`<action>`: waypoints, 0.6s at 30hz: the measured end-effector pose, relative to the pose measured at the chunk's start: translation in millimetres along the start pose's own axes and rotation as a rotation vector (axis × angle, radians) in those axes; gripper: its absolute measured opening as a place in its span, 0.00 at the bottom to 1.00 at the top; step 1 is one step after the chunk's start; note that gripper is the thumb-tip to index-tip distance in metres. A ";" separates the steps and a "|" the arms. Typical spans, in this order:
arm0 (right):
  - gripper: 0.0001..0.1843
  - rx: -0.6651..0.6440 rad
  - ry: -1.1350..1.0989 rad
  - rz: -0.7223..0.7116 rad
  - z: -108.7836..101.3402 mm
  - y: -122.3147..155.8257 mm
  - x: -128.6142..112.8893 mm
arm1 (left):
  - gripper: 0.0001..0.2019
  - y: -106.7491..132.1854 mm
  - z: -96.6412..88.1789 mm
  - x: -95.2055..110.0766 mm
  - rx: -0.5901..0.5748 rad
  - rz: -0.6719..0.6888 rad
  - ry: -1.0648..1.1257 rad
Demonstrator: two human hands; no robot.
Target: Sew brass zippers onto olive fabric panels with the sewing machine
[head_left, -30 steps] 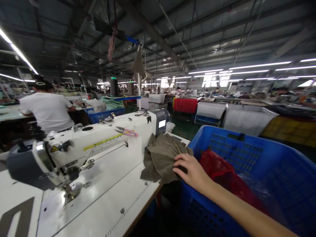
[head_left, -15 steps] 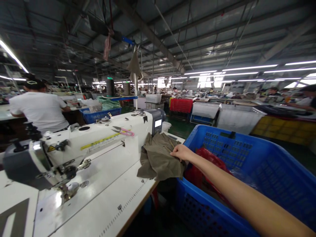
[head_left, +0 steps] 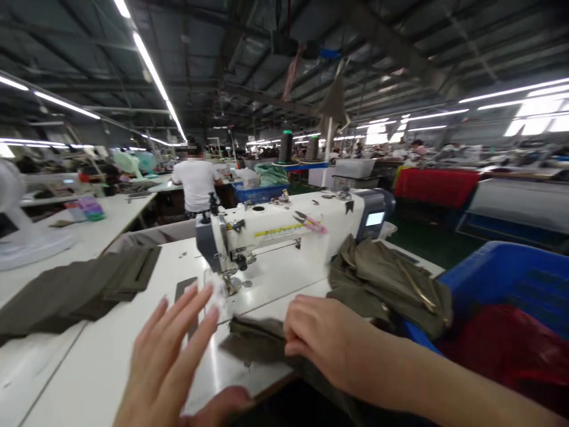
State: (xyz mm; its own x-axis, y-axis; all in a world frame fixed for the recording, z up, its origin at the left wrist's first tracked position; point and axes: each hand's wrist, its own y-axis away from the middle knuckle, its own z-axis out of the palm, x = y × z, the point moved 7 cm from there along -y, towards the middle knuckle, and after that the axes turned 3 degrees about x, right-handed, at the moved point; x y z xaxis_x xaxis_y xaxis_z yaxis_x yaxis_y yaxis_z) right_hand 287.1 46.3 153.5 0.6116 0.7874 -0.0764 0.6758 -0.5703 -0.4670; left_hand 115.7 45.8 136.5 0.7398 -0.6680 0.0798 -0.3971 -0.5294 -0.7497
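My right hand (head_left: 331, 344) is closed on a piece of olive fabric (head_left: 253, 341) lying on the white table (head_left: 102, 362) in front of the sewing machine (head_left: 288, 231). My left hand (head_left: 173, 362) hovers just left of that piece, fingers stretched out and apart, holding nothing. A heap of the same olive fabric (head_left: 386, 281) lies at the table's right end, beside the machine. Pink-handled snips (head_left: 311, 222) rest on top of the machine arm.
A blue crate (head_left: 511, 273) with red material (head_left: 502, 350) inside stands at the right. Flat olive pieces (head_left: 75, 287) are stacked at the left of the table. A person in a white shirt (head_left: 195, 184) works at a table behind. A white fan (head_left: 22, 219) stands far left.
The view has swung left. My right hand left the olive heap by the crate and came in front of the machine, holding an olive piece. My left hand has come into view.
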 end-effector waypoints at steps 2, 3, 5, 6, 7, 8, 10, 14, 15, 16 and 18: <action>0.05 -0.078 -0.228 0.037 21.2 -13.7 -3.4 | 0.25 -16.4 12.3 11.0 -0.237 0.012 0.085; 0.05 -0.082 -0.332 0.089 27.5 -16.6 -0.1 | 0.14 -21.2 21.8 8.4 -0.382 -0.073 0.155; 0.03 -0.048 -0.495 0.229 36.1 -13.9 13.2 | 0.06 -23.9 34.4 -4.9 -0.563 -0.309 0.260; 0.03 -0.024 -0.551 0.305 40.2 -8.6 21.3 | 0.06 -23.6 36.4 -12.7 -0.587 -0.421 0.295; 0.08 -0.004 -0.595 0.376 44.9 -1.4 29.1 | 0.06 -23.3 36.0 -20.0 -0.576 -0.512 0.319; 0.14 0.013 -0.633 0.439 50.1 6.6 36.1 | 0.07 -23.1 34.2 -26.2 -0.547 -0.578 0.337; 0.17 0.057 -0.675 0.540 59.5 22.3 47.3 | 0.09 -22.0 30.1 -36.1 -0.486 -0.675 0.377; 0.10 0.195 -0.619 0.648 60.6 39.7 62.4 | 0.13 -18.7 31.6 -46.5 -0.454 -0.769 0.565; 0.12 0.190 -0.614 0.643 58.9 39.7 63.7 | 0.13 -17.9 34.6 -47.5 -0.473 -0.768 0.623; 0.13 0.165 -0.623 0.628 56.9 38.6 64.4 | 0.14 -17.2 38.5 -47.9 -0.502 -0.758 0.678; 0.15 0.096 -0.645 0.579 49.9 35.1 65.7 | 0.14 -17.3 46.9 -46.8 -0.572 -0.712 0.769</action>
State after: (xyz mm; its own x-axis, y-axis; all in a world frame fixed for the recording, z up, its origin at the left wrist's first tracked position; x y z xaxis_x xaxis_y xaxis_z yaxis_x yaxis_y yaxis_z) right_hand 330.4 89.6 88.2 0.4762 0.3749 -0.7954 0.2755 -0.9226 -0.2699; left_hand 113.3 110.7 115.0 0.4499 -0.1652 0.8777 -0.3582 -0.9336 0.0079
